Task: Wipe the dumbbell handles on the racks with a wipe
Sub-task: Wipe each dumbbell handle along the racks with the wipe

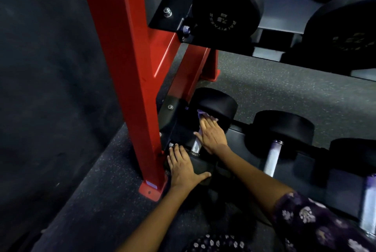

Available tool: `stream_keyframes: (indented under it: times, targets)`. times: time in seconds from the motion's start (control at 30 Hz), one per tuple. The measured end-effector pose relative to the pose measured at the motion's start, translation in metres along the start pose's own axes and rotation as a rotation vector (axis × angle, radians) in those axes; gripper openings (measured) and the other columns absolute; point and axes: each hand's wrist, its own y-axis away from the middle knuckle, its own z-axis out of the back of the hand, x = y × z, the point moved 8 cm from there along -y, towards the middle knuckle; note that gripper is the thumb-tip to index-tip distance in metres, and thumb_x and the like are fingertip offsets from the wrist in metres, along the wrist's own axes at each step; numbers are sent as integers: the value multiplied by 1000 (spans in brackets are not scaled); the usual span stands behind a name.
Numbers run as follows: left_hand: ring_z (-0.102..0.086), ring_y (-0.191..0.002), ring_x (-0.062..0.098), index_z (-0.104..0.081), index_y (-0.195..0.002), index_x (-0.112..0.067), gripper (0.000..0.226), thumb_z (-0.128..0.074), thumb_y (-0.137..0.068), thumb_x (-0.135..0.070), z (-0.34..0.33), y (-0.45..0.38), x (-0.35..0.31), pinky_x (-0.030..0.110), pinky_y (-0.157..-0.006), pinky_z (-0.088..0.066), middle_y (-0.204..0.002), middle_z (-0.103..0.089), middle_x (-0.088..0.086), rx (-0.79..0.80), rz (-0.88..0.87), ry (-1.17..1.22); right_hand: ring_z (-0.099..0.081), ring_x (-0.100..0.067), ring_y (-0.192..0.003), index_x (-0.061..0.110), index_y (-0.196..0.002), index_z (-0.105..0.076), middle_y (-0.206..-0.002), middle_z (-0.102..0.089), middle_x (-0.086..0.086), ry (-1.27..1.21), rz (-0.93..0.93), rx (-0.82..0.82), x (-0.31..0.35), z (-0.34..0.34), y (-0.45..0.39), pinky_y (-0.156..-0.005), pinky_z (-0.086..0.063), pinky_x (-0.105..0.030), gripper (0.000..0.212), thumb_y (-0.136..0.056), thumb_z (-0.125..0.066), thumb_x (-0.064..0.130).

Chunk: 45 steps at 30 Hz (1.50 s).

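Wiping now: head view, bottom shelf of the red rack [126, 68], far-left dumbbell [213, 107] getting the treatment.
Right hand: right hand [211, 135] lies flat, fingers straight, pressing the purple wipe [200, 113] down on the upper end of the knurled handle [196, 146] where it meets the far head.
Right grip: released, nothing curled round; the cloth is pinned under the fingers and palm, with a corner peeking out past the fingertips.
Left hand: left hand [183, 166] spread over the near head [200, 167] of that same dumbbell, thumb out to the side, steadying it.
Left grip: released too, a flat brace and not a clasp.
Wipe's place: between right hand and handle, against the far head, low on the rack beside the red upright.
Bare metal: the lower stretch of this handle shows below the hand, uncovered by the cloth.
Next in line: second dumbbell handle [273, 158] just to the right, pale and untouched by either hand; a third at the frame edge.
Upper shelf: 7.5 kg dumbbell [226, 7] and neighbours above, handles mostly hidden.
Progress call: early, I'd judge. One handle is under way at the row's end; whether any others are already clean cannot be told.
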Motion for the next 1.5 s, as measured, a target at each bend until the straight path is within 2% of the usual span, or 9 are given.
stream_keyframes:
  times: [0.1,0.33,0.53,0.73,0.87,1.13,1.3,1.4,1.5]
  targets:
    - [6,-148,30,-3,-150,1,131,-70,-65,-72,0,1,-1,42,-119,2,-159,-2,15,3,-4,-3,-16,-25,-143,-2,-143,-26,-152,-25,-16,-8,97,-16,-1,6,8,-117,-4,-31,76,-92,-11,53]
    - [5,-148,31,-3,-150,1,132,-72,-64,-70,1,0,-1,43,-119,0,-160,-3,16,-3,5,0,-18,-23,-142,4,-143,-25,-152,-26,-12,54,106,53,3,13,-3,-116,-11,-33,61,-98,-30,44]
    - [2,-148,31,-7,-150,1,132,-74,-62,-70,1,4,-1,43,-120,-3,-159,-7,16,-23,12,-3,-31,-27,-137,-2,-143,-26,-147,-34,-17,52,137,56,-4,12,9,-115,-16,-33,66,-96,-27,45]
    - [0,-148,31,-7,-150,1,133,-75,-61,-70,0,3,-1,43,-120,-4,-159,-8,16,-26,14,0,-6,-21,-145,3,-148,-6,-157,-9,-11,73,102,136,4,-6,21,-116,-3,-30,68,-99,-28,45]
    - [2,-148,32,-6,-150,-1,130,-74,-63,-69,2,2,-4,44,-119,-4,-159,-5,17,-5,9,-16,-7,-17,-145,5,-148,-2,-157,-8,-8,152,57,102,-12,6,12,-116,0,-28,71,-97,-27,49]
    - [2,-148,32,-5,-151,-2,130,-74,-63,-70,0,3,-3,45,-119,-4,-159,-4,17,15,13,-20,-11,-17,-145,7,-147,-18,-155,-18,-8,60,252,154,1,-3,27,-116,-1,-26,58,-100,-22,42]
    - [3,-148,32,-6,-151,-1,129,-73,-64,-69,2,1,-2,44,-119,-2,-160,-4,17,5,11,-21,-28,-21,-138,10,-130,-50,-143,-42,-8,48,218,90,13,6,0,-113,-14,-30,58,-96,-23,48]
    - [3,-148,31,-6,-151,-1,129,-74,-63,-69,2,2,-3,43,-119,-2,-160,-4,16,9,8,-10,-32,-17,-135,13,-125,-56,-139,-46,-3,0,366,163,29,-12,23,-108,-24,-23,35,-99,-37,28]
    - [3,-148,32,-7,-151,-1,130,-73,-63,-70,2,3,-3,45,-119,-2,-159,-4,17,3,2,-10,-32,-16,-137,13,-131,-53,-145,-41,-4,-69,310,83,9,3,27,-109,-22,-23,38,-94,-44,13]
